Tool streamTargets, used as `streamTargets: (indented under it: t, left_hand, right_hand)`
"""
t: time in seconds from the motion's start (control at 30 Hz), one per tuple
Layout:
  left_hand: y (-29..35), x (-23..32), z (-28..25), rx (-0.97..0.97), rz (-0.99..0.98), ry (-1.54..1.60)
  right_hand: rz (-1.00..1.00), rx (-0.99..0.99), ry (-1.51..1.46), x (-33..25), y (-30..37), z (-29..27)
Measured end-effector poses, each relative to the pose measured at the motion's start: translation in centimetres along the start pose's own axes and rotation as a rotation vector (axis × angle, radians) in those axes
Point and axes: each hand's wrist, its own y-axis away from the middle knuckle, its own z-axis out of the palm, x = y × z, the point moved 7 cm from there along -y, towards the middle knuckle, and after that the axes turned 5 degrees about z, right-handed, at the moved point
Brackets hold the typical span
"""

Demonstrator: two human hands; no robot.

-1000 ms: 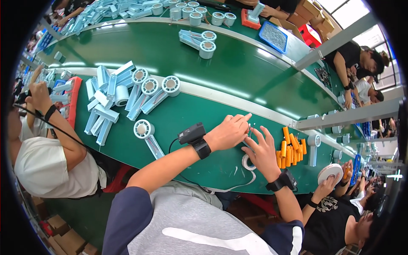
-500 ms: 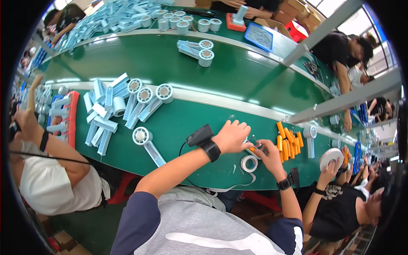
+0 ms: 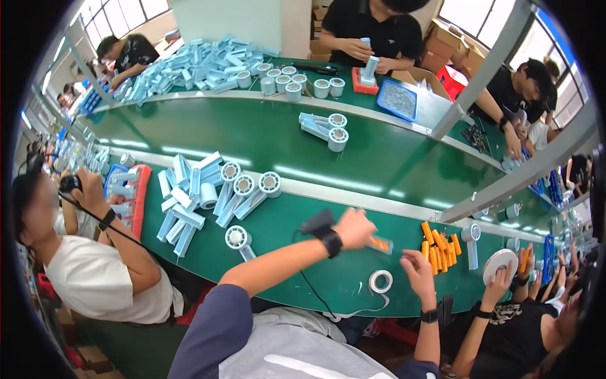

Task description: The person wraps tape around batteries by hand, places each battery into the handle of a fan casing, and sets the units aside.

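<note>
My left hand (image 3: 355,228), fingers bent down, grips a pale-blue handle casing (image 3: 386,246) with an orange cylindrical battery inside. Motion smears the hand a little, and most of the casing is hidden under it. To the right, my right hand (image 3: 418,271) is raised over the table edge, fingers loosely curved and apart, holding nothing. Right beyond it lies a pile of orange batteries (image 3: 440,249). Between my hands and the table edge rests a roll of white tape (image 3: 380,282), its loose strip trailing. A blue handheld fan body (image 3: 237,237) lies left of my left forearm.
Blue fan bodies and handle shells (image 3: 183,202) are heaped on the left, beside a red tray (image 3: 142,189). Two fan bodies (image 3: 338,138) lie on the green belt (image 3: 240,136). A metal post (image 3: 480,69) slants at the right. Co-workers sit at both sides; one holds a white disc (image 3: 499,265).
My hands, together over the casing before, have parted. The left turns with the casing; the right has drawn back, its fingers off it. The whole view has shifted with my head.
</note>
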Motion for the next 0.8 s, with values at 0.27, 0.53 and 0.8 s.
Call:
streamTargets:
  t: [0.27,0.53,0.8]
  left_hand:
    - [-4.4,-21.2,-6.1,0.196,-0.61,0.192]
    - [-9.5,-20.5,-14.5,0.47,-0.012,-0.171]
    - [-10.5,-25.7,-8.5,0.124,-0.297,-0.094]
  right_hand:
    - [0.037,0.541,0.137,0.8,2.3,-7.3]
    - [-0.038,0.598,0.164,2.9,5.3,-9.5]
    - [0.035,0.639,0.464,5.1,4.7,-5.7]
